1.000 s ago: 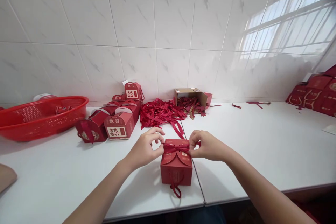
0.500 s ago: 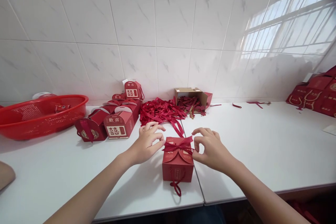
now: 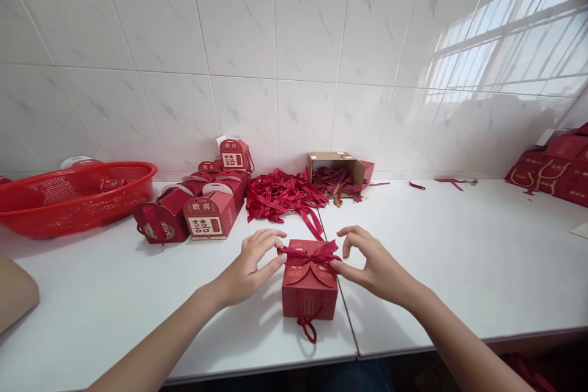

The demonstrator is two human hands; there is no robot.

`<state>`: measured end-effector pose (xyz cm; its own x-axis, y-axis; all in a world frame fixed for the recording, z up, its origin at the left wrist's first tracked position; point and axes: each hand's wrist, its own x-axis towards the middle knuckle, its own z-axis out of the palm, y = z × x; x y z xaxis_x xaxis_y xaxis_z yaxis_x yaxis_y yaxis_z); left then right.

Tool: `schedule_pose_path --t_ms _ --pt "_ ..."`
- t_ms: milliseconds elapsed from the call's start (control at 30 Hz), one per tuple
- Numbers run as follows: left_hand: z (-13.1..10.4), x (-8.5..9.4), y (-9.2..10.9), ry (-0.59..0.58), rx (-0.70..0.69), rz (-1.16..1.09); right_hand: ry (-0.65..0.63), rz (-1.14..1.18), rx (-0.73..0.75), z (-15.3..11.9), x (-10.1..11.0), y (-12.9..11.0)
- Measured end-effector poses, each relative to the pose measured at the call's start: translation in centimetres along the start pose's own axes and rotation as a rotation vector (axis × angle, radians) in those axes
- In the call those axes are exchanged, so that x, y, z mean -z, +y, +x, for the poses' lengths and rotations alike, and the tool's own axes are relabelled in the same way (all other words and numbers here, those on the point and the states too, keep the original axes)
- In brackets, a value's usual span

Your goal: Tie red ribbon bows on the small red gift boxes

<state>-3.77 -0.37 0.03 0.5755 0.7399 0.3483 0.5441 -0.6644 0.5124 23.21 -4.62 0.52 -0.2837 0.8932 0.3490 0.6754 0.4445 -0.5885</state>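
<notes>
A small red gift box stands near the table's front edge, its curved top flaps closed and a cord handle hanging down its front. Across its top lies a tied red ribbon bow. My left hand is at the box's left side, thumb and index finger closed on the bow's left end. On the right, my right hand has thumb and index finger apart, the thumb tip touching the bow's right end.
Behind are a red ribbon pile and an open carton of dark ribbons. Several red boxes and a red basket stand left. More red boxes are far right. Something beige shows at the left edge.
My left hand has moved slightly down and closed on the bow's left end. The right hand's fingers have spread apart. The bow's loops look fuller and the beige shape shows more.
</notes>
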Motion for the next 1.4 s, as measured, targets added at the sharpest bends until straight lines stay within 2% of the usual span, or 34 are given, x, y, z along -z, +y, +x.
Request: schedule_pose_path --t_ms 100,167,233,300,367,433,500,567,600,667,733,800,867,900,1000,1100,1267,1400 --pt "-1.5 -0.2 -1.1 -0.003 0.05 -0.38 -0.114 0.214 0.058 0.0 -1.0 1.0" --pt "-2.1 -0.4 -2.3 0.112 0.105 -0.388 -0.18 0.27 0.072 -0.1 -2.3 1.2" --pt "-2.3 -0.3 -4.0 0.317 0.192 -0.195 -0.179 0.315 0.053 -0.2 -3.6 1.4" --pt "-1.9 0.2 -6.1 0.551 0.282 0.076 -0.12 0.339 0.008 -0.4 -4.1 2.0" --pt "-1.3 1.3 -8.0 0.752 0.368 0.302 -0.012 0.323 -0.06 -0.5 -3.7 3.4" --pt "-0.7 2.5 -9.4 0.862 0.492 0.427 0.155 0.245 -0.156 -0.5 -2.4 5.8" --pt "-0.2 3.5 -10.2 0.844 0.625 0.473 0.367 0.081 -0.302 -0.4 -0.8 8.7" --pt "0.0 4.1 -10.5 0.759 0.701 0.522 0.571 -0.173 -0.478 -0.2 0.5 11.2" --pt "0.1 4.2 -10.6 0.726 0.711 0.557 0.649 -0.312 -0.507 0.0 0.9 12.1" --pt "0.2 4.3 -10.8 0.702 0.705 0.631 0.716 -0.523 -0.421 0.5 0.8 12.9" --pt "0.3 4.2 -11.1 0.708 0.706 0.669 0.622 -0.563 -0.226 1.3 -0.3 12.2" --pt "0.3 4.1 -11.2 0.705 0.718 0.678 0.396 -0.457 -0.119 2.3 -2.1 10.7" --pt "0.3 4.1 -11.3 0.703 0.721 0.673 0.178 -0.328 -0.138 3.5 -4.2 8.7" --pt "0.2 4.1 -11.3 0.705 0.719 0.663 0.127 -0.29 -0.171 4.2 -5.2 7.7" --pt "-0.2 3.9 -11.3 0.712 0.68 0.605 0.149 -0.261 -0.227 5.9 -7.3 5.4" --pt "-0.8 3.5 -11.4 0.711 0.566 0.512 0.2 -0.222 -0.254 7.3 -8.0 4.8" --pt "-1.4 2.8 -11.9 0.606 0.328 0.294 0.216 -0.063 -0.302 8.9 -8.1 6.4" --pt "-1.5 2.5 -12.2 0.493 0.203 0.141 0.25 0.144 -0.288 9.3 -7.8 7.7"
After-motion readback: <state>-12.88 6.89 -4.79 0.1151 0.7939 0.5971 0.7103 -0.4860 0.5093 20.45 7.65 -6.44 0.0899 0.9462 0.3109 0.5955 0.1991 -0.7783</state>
